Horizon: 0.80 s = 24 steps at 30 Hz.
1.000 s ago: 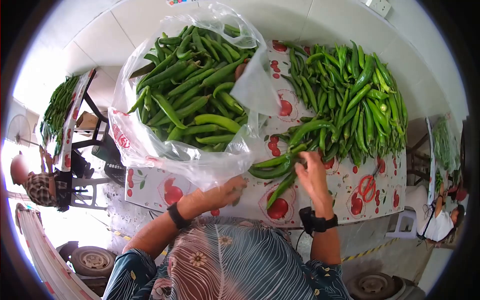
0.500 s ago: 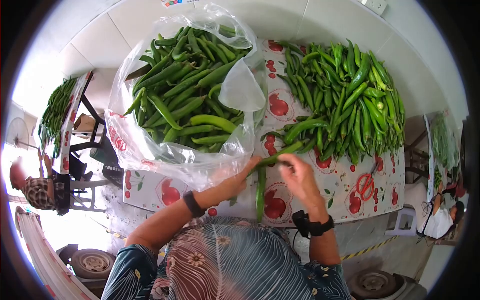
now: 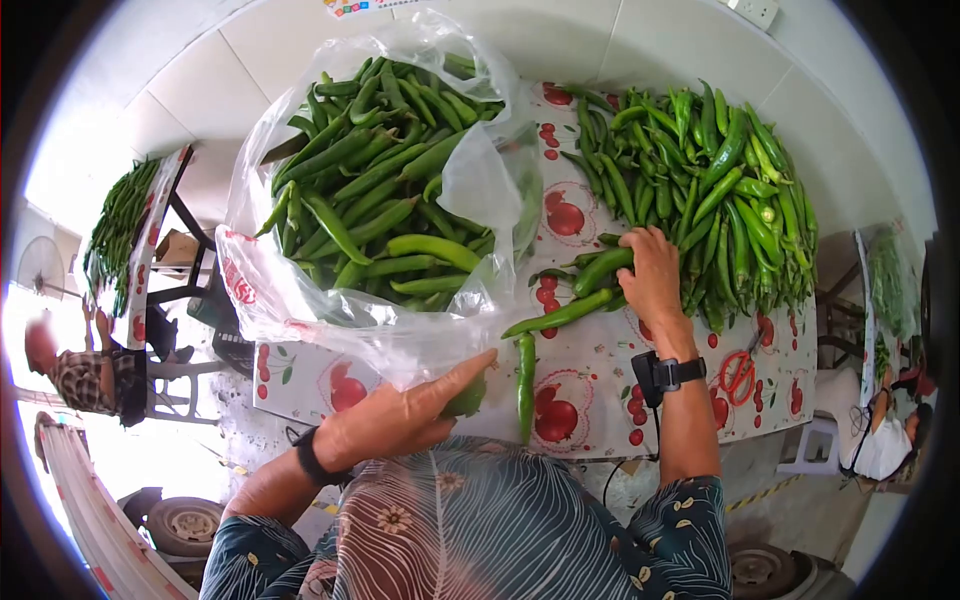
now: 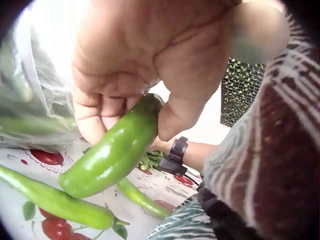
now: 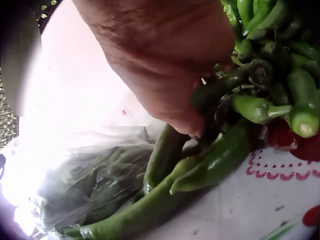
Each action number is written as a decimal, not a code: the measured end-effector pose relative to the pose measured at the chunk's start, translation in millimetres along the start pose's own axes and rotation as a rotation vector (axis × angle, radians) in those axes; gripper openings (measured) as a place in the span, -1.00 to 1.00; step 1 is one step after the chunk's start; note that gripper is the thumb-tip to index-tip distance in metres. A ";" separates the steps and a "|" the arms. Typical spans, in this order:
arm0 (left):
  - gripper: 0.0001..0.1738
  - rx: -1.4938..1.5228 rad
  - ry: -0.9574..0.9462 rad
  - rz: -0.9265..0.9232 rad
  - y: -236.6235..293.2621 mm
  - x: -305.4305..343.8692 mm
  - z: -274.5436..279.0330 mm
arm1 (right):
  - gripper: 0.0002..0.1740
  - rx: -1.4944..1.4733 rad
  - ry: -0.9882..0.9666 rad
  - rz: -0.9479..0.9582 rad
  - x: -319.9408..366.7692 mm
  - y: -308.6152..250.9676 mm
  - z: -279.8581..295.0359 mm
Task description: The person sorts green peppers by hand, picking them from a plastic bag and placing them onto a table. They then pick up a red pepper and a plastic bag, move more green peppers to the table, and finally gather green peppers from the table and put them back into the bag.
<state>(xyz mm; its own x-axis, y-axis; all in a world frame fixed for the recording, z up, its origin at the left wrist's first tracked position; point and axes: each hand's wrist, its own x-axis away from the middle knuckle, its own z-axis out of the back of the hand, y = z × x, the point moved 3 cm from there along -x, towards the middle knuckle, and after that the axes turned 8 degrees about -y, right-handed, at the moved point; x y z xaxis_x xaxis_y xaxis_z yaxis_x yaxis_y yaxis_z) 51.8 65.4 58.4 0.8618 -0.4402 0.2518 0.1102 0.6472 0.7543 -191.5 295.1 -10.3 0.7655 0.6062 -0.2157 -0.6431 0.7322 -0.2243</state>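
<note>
My left hand (image 3: pixel 395 420) holds a plump green chili pepper (image 4: pixel 112 152) by its stem end, between thumb and curled fingers, at the table's front edge below the bag. My right hand (image 3: pixel 655 275) is at the left edge of a large heap of green chili peppers (image 3: pixel 735 200). Its thumb and fingers come down around the end of one curved pepper (image 3: pixel 603 272); in the right wrist view the fingertips are partly hidden among peppers. Beneath that lies a long pepper (image 3: pixel 560 313), and a single pepper (image 3: pixel 526 388) lies nearer the front edge.
A clear plastic bag (image 3: pixel 400 340) full of green peppers stands on the left of the patterned tablecloth (image 3: pixel 600 415). Red-handled scissors (image 3: pixel 738 375) lie at the right front. People sit at other tables on both sides.
My right hand has moved from the table's front middle up and right to the heap's edge. The left hand has drawn back left and down with a pepper in it.
</note>
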 end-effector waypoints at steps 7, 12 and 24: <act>-0.14 0.165 0.141 0.118 -17.9 5.2 -3.6 | -0.58 -0.577 0.123 -0.310 20.9 -7.5 35.6; -0.36 -0.085 0.136 0.063 -1.4 10.2 4.5 | -0.49 -0.973 -0.053 -0.555 78.5 -28.9 13.6; -0.63 -0.395 -0.034 0.001 -68.2 -3.9 -51.2 | -0.16 -0.452 -0.384 -0.143 128.9 -137.4 -37.4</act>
<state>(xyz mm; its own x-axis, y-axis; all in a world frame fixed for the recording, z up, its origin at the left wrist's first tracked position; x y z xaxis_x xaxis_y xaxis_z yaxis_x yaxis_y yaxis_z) 66.2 54.9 -25.0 0.8458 -0.4555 0.2777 0.2969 0.8344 0.4644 -5.4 261.1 -42.9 0.7442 0.6415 0.1860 -0.4143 0.6618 -0.6247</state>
